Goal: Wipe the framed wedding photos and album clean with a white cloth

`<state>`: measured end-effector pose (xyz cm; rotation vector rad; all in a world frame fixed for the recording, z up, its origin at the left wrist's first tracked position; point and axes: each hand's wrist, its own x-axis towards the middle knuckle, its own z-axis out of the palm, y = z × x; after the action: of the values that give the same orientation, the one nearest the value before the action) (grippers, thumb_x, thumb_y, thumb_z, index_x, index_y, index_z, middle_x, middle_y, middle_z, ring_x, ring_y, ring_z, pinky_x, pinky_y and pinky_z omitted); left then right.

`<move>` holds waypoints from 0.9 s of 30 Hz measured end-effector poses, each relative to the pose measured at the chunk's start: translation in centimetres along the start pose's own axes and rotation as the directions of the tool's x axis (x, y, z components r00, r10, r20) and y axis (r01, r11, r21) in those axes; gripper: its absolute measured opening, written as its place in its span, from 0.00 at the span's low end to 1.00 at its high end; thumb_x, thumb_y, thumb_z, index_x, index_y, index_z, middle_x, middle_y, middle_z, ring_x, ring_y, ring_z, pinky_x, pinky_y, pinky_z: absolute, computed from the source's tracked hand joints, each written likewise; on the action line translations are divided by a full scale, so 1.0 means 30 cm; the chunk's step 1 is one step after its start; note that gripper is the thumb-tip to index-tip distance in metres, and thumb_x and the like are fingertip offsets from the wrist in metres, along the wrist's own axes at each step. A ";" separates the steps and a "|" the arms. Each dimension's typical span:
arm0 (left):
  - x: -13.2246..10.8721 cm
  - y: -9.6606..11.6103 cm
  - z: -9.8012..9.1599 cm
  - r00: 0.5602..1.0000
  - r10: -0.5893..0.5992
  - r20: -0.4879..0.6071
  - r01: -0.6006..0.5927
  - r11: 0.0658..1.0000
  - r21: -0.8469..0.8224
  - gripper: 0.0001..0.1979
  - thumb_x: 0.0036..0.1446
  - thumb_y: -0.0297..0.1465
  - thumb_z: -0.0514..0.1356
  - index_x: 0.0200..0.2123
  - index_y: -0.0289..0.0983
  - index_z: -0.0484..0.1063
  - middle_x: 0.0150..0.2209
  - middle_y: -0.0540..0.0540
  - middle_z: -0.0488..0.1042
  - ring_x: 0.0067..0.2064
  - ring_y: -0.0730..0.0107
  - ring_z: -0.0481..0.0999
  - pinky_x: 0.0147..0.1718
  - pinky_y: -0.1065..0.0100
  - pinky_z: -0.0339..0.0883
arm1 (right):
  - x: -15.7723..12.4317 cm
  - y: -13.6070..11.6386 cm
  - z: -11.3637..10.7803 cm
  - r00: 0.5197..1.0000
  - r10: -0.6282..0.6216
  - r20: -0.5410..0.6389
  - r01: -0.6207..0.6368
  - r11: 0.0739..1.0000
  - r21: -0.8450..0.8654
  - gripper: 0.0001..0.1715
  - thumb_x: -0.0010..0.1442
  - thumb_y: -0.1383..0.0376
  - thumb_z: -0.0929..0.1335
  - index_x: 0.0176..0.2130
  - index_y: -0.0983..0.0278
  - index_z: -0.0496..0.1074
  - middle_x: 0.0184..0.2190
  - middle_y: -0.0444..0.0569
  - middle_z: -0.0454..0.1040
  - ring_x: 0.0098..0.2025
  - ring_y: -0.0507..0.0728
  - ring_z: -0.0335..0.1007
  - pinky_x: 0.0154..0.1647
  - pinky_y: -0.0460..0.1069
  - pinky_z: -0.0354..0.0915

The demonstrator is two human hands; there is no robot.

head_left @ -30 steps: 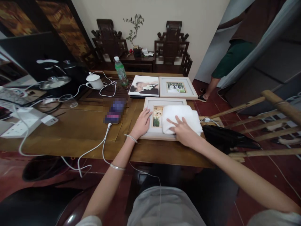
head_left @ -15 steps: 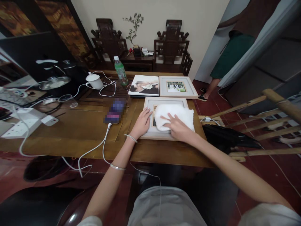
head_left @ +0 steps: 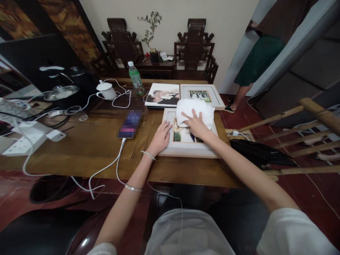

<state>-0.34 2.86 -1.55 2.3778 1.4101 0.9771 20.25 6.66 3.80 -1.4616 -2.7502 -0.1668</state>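
A light wood picture frame (head_left: 191, 154) with a pale mat lies flat on the wooden table in front of me. My left hand (head_left: 160, 137) rests open on its left edge, fingers stretched out. On the frame's upper part sits a folded white cloth (head_left: 186, 106), which overlaps the lower edge of the frame behind. My right hand (head_left: 196, 124) presses on the cloth from above with its fingers spread. Cloth and hand hide part of the photo (head_left: 183, 134) inside the frame.
Behind lie a second photo frame (head_left: 219, 101) and a photo panel (head_left: 163, 88). A plastic bottle (head_left: 136, 79), lidded white cup (head_left: 106, 91), blurred-out phone (head_left: 129, 124) on a white cable and power strip (head_left: 25, 138) are leftward. A person (head_left: 252, 60) stands at back right, near a bamboo rack (head_left: 281, 113).
My right hand has pushed the cloth away from me and slightly left, uncovering more of the photo. My left hand stays put. The person at the back has shifted a little.
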 end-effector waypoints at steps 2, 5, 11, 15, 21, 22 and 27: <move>0.000 0.000 0.002 1.000 0.004 -0.004 -0.004 1.000 0.005 0.19 0.62 0.28 0.46 0.54 0.31 0.66 0.59 0.35 0.64 0.65 0.57 0.55 0.62 0.50 0.51 | -0.060 -0.045 -0.025 0.998 -0.006 0.060 0.004 1.000 0.029 0.37 0.49 0.83 0.57 0.53 0.62 0.70 0.67 0.44 0.47 0.65 0.80 0.35 0.55 0.80 0.44; -0.001 -0.001 0.006 1.000 0.003 -0.014 -0.003 1.000 0.013 0.19 0.62 0.27 0.46 0.54 0.30 0.66 0.59 0.35 0.64 0.65 0.57 0.55 0.62 0.50 0.51 | -0.170 -0.115 -0.092 0.976 -0.044 0.214 0.022 0.994 0.103 0.39 0.48 0.82 0.57 0.55 0.59 0.69 0.67 0.44 0.49 0.64 0.80 0.40 0.53 0.79 0.48; 0.001 0.003 0.009 0.999 -0.014 -0.029 0.013 0.999 -0.038 0.19 0.63 0.30 0.46 0.54 0.33 0.67 0.59 0.38 0.65 0.65 0.59 0.55 0.63 0.50 0.51 | -0.346 -0.216 -0.244 0.917 -0.255 0.307 0.174 0.948 0.267 0.37 0.48 0.81 0.58 0.53 0.60 0.70 0.65 0.46 0.55 0.61 0.73 0.52 0.52 0.70 0.59; 0.008 0.027 -0.010 0.990 -0.134 -0.041 0.123 0.973 -0.198 0.24 0.67 0.38 0.41 0.56 0.32 0.65 0.60 0.40 0.64 0.65 0.62 0.56 0.64 0.54 0.48 | -0.340 -0.271 -0.253 0.907 -0.335 0.257 0.266 0.926 0.266 0.32 0.51 0.79 0.59 0.52 0.61 0.71 0.64 0.47 0.55 0.63 0.73 0.50 0.54 0.69 0.58; 0.012 0.057 -0.030 0.961 -0.275 -0.027 0.242 0.884 -0.399 0.27 0.68 0.40 0.36 0.61 0.34 0.58 0.64 0.41 0.57 0.65 0.67 0.55 0.64 0.59 0.46 | -0.171 -0.278 -0.125 0.961 -0.234 0.149 0.208 0.963 0.174 0.28 0.54 0.78 0.59 0.50 0.63 0.72 0.64 0.47 0.57 0.65 0.71 0.44 0.61 0.68 0.49; 0.012 0.056 -0.027 0.959 -0.280 -0.031 0.246 0.886 -0.394 0.26 0.68 0.40 0.36 0.61 0.34 0.57 0.64 0.41 0.56 0.65 0.67 0.54 0.64 0.59 0.45 | -0.137 -0.264 -0.105 0.968 -0.207 0.138 0.187 0.971 0.148 0.27 0.54 0.77 0.60 0.50 0.63 0.73 0.64 0.47 0.57 0.66 0.72 0.43 0.61 0.68 0.47; 0.004 0.031 -0.007 0.987 -0.158 -0.030 0.145 0.956 -0.257 0.26 0.66 0.37 0.43 0.63 0.31 0.52 0.66 0.36 0.50 0.67 0.62 0.49 0.65 0.56 0.42 | 0.017 -0.173 -0.042 0.989 -0.144 -0.033 0.144 0.990 -0.001 0.23 0.57 0.76 0.60 0.49 0.67 0.73 0.64 0.51 0.56 0.67 0.71 0.38 0.63 0.69 0.40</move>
<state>0.23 2.45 -0.90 2.0434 1.3691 1.1094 15.63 4.07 4.67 -1.2474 -2.8283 -0.1903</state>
